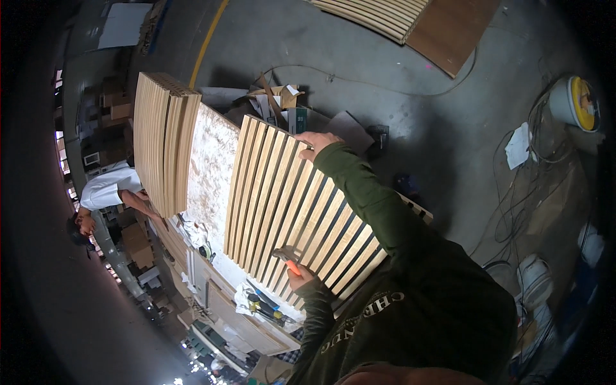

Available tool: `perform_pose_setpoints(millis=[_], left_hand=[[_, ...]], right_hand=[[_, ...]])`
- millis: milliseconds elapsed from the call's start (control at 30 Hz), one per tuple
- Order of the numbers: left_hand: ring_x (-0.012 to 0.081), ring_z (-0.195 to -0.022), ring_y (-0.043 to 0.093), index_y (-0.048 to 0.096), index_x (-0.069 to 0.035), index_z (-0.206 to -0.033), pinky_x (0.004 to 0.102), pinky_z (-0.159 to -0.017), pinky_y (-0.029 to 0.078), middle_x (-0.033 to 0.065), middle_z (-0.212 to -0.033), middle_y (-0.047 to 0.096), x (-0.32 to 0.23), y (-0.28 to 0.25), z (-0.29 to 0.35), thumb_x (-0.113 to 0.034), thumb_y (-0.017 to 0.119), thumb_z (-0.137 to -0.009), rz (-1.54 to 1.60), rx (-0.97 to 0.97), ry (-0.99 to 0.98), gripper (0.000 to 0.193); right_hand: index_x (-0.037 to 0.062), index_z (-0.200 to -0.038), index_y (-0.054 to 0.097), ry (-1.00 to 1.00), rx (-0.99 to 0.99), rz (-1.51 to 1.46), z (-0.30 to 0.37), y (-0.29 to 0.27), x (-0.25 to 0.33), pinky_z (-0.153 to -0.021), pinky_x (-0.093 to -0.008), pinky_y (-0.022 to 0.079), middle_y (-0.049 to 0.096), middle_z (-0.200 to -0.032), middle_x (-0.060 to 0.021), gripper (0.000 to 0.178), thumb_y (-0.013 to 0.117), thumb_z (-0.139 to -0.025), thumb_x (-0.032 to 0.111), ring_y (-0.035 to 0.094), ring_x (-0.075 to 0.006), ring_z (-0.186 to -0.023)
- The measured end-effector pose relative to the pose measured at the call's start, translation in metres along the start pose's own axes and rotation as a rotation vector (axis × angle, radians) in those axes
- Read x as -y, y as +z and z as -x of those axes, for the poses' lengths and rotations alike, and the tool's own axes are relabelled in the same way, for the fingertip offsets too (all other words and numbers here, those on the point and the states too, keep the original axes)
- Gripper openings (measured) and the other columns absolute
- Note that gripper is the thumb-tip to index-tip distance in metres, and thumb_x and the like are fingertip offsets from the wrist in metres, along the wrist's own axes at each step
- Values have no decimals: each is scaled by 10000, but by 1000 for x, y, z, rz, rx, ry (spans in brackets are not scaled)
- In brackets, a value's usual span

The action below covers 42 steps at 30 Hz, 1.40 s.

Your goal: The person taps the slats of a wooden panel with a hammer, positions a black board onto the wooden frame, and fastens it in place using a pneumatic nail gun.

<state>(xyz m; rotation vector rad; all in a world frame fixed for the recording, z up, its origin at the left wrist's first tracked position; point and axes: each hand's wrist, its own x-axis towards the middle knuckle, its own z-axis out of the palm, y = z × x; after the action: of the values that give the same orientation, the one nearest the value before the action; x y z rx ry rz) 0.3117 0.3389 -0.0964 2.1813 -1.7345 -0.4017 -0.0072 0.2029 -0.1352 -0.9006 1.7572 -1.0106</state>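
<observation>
A wooden slatted panel (282, 186), pale slats with dark gaps between them, lies across a white-smeared worktable (215, 147) in front of me. My left hand (303, 281) is closed round the orange handle of a hammer (292, 265). Its grey metal head is over the slats near the panel's lower left part. With my right arm stretched across the panel, my right hand (319, 142) grips its far edge, thumb and fingers at the slat ends. What its fingertips do under the edge is hidden.
A stack of slatted panels (160, 141) stands at the table's left end, with a person in a white shirt (109, 188) beside it. Hand tools (263, 305) lie near the lower table edge. Scraps (282, 102), another slatted panel (378, 16), cables (507, 205) and a bucket (571, 102) are on the floor.
</observation>
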Motion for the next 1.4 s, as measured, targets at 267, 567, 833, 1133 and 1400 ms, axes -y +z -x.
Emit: perform_pose_setpoints(millis=[267,567,833,1133,1400], left_hand=[[167,-509,421,472,-24,-733,320,-504,373,57,-562,431,-12,-9,4,-196,496,-832,25,17,17,199],[337,-552,516,512,-9,-762,406,-529,403,176,-616,522,7,-7,2,-249,548,-827,22,-4,96,251],[180,-548,448,533,21,-785,330,-536,395,28,-621,505,88,-59,-6,-225,664,-785,726,-127,-251,279],[205,-591,503,554,26,-843,333,-580,424,61,-671,551,242,-127,-19,-187,668,-778,228,-274,-327,250],[232,-622,554,592,2,-946,330,-620,455,100,-707,605,310,-123,-16,-135,683,-737,33,-128,-316,266]], right_hand=[[87,-1212,482,14,48,179,43,-23,-8,-857,-371,439,586,-1075,-163,462,592,-792,246,551,-331,-990],[57,-1247,451,-29,90,258,134,-67,-57,-895,-314,415,553,-1152,-163,441,550,-827,146,546,-282,-1040],[84,-1163,553,65,28,229,215,-96,-84,-784,-292,460,632,-1003,-125,370,576,-794,82,605,-213,-869],[72,-1176,545,107,-62,125,226,-92,-105,-822,-281,447,619,-1038,-125,392,616,-800,158,588,-190,-912],[63,-1193,524,164,-103,386,225,-82,-87,-859,-307,435,595,-1083,-152,541,659,-742,329,575,-263,-970]])
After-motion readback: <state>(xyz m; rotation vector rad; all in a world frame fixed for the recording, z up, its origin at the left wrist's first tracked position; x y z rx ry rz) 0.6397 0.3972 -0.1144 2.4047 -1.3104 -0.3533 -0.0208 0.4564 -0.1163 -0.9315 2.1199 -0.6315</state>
